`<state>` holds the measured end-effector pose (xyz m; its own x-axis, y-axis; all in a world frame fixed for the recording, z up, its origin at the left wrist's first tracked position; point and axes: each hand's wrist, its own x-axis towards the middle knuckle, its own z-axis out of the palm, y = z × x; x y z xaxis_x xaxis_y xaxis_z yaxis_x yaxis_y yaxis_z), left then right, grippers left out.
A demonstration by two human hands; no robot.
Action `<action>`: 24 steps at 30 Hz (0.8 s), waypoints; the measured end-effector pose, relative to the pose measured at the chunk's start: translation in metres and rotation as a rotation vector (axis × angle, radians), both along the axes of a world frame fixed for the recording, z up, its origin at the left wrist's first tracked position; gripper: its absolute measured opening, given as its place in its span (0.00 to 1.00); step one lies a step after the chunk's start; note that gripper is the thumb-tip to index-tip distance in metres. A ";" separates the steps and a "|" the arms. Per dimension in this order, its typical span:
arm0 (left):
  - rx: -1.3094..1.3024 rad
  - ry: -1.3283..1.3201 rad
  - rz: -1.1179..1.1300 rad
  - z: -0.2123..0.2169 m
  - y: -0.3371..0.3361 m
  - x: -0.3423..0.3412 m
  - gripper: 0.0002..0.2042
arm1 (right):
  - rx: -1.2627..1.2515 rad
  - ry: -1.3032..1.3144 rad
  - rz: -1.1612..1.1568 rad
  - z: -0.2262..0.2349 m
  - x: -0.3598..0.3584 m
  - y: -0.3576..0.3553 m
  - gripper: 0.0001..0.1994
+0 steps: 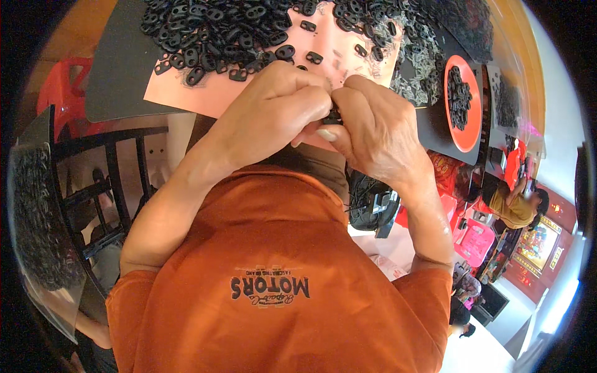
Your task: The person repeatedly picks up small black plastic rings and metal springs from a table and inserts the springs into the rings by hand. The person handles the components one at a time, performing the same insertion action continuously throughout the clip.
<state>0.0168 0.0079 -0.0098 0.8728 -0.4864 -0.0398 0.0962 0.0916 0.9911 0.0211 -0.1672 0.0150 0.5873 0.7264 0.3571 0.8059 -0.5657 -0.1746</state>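
My left hand [270, 115] and my right hand [380, 132] meet over the near edge of a pink sheet [180, 96]. Both are closed, with fingers bent and knuckles almost touching. Between them shows a small black plastic piece [333, 117], mostly hidden by the fingers; it resembles the loose ones on the sheet. Beyond my left hand lies a heap of black oval two-hole plastic pieces [217, 37], like cord locks. A few single pieces [314, 58] lie apart just past my knuckles. Small clear or silvery bits [423, 78] are piled beyond my right hand.
A red oval dish [461, 140] at the right holds small black parts [459, 96]. The dark tabletop [118, 74] extends under the sheet. At left are a red plastic chair [62, 93] and a black metal frame [115, 168]. Other people [513, 202] are in the background at right.
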 end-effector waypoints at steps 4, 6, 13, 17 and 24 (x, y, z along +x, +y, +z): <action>0.015 -0.085 0.012 -0.004 0.000 -0.001 0.14 | -0.054 0.067 0.044 0.004 0.001 0.001 0.20; 0.021 -0.162 0.017 -0.004 -0.002 -0.001 0.14 | -0.042 0.159 0.032 0.005 0.001 0.002 0.20; 0.038 -0.184 -0.017 -0.005 -0.001 0.003 0.13 | -0.032 0.300 0.050 0.002 0.003 0.000 0.20; 0.040 -0.277 -0.010 -0.002 -0.002 0.001 0.14 | 0.037 0.348 0.071 -0.003 0.004 -0.001 0.20; 0.014 -0.088 -0.059 -0.001 0.002 0.002 0.14 | 0.014 0.271 0.034 -0.005 0.001 -0.002 0.21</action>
